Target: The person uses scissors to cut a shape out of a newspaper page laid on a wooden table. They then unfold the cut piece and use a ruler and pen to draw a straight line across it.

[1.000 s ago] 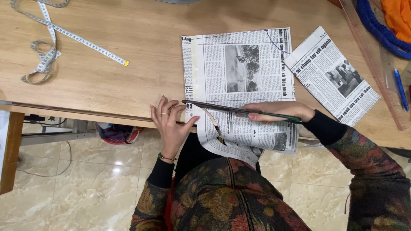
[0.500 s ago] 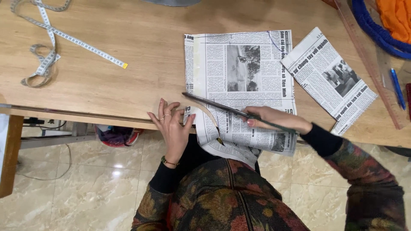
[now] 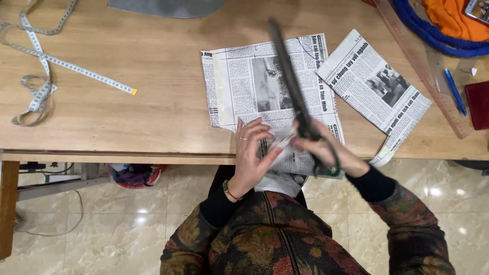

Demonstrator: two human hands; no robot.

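At the far left of the pale wood-grain table we see a soft white measuring tape, looped and kinked at one end and running out straight to a yellow tip. At the top edge lies a flat grey piece with a curved outline.

Moving right, a sheet of newspaper lies flat, its thin paper printed in dense columns with a grey photograph, its near end hanging over the table's front edge and curling toward the lap. Our left hand rests at that edge, fingers curled and pinched onto a small pale flap of the paper; a ring and a bracelet show on it. Just beside it our right hand is wrapped closed about the dark looped handles of long scissors, whose slim dark blades rise, motion-blurred, across the sheet toward the far side. Whether the blades are parted, we cannot tell.

Further right a second, smaller piece of newspaper sits tilted. Beyond it we find a long wooden ruler lying on a slant, a blue pen, a thick blue cord edging bright orange cloth, and a dark red object at the frame's edge. Below the table the floor is glossy beige tile.
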